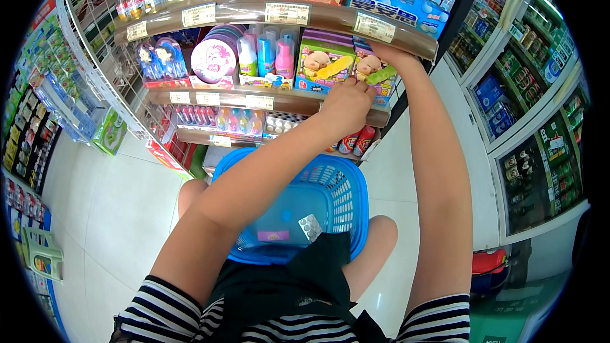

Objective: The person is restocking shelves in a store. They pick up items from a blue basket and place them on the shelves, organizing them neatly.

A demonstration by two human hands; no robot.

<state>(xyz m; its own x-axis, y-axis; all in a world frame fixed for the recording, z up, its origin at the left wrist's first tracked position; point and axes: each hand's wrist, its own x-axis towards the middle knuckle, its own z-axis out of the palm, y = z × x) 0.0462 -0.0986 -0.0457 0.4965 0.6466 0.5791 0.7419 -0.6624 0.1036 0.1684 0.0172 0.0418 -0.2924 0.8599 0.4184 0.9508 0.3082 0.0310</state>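
Note:
My left hand (347, 105) rests against the front of a candy display box (376, 76) with a cartoon face and a green candy shape on it. Its fingers are bent at the box's lower left; whether they grip it is unclear. My right hand (391, 55) reaches in under the upper shelf edge at that box's top right, its fingers mostly hidden. Directly left stands a similar box (324, 64) with a yellow candy shape. Between my knees is a blue plastic basket (361, 190), with a silver blister pack (310, 226) and a small pink packet (273, 236) inside.
A brown shelf edge (329, 13) with price tags overhangs my hands. Round cartoon tins (214, 61) and capped bottles (267, 55) share the middle shelf. Glass-door drink coolers (524, 81) stand to the right. A wire rack side (119, 71) rises at left, and a green stool (43, 255) farther left.

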